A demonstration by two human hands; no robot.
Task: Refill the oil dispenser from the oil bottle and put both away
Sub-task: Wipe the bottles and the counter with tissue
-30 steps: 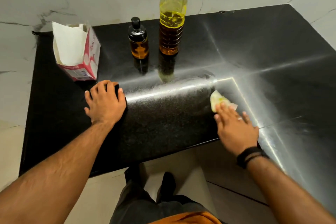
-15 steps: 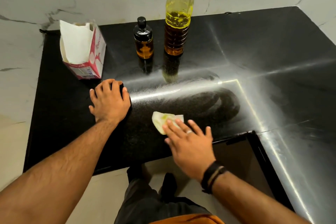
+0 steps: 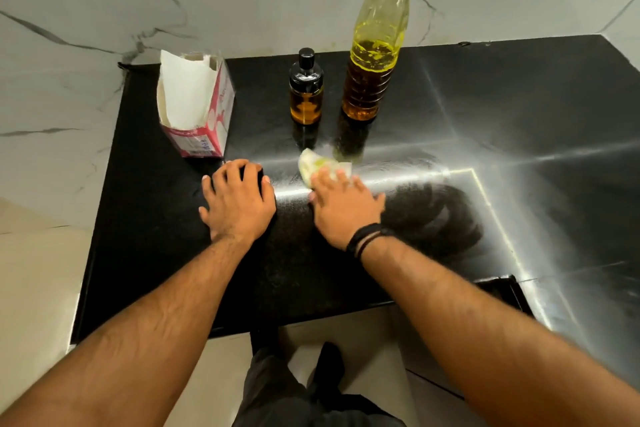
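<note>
A tall clear oil bottle (image 3: 375,55) with a red cap stands upright at the back of the black counter (image 3: 519,107), about half full of amber oil. Just left of it stands the small glass oil dispenser (image 3: 306,90) with a black top, holding amber oil. My right hand (image 3: 343,204) presses flat on an oil-stained white tissue (image 3: 317,165) in front of the two bottles. My left hand (image 3: 239,199) rests palm down on the counter beside it, fingers slightly bent and holding nothing.
An open pink-and-white tissue box (image 3: 195,107) stands at the back left of the counter. Grey-veined marble wall runs behind. The counter's front edge lies under my forearms, with floor and my legs below. Smeared streaks show on the counter to the right.
My right hand has slid the tissue left and away from me, from the counter's right and front part up to just before the bottles. My left hand stayed put.
</note>
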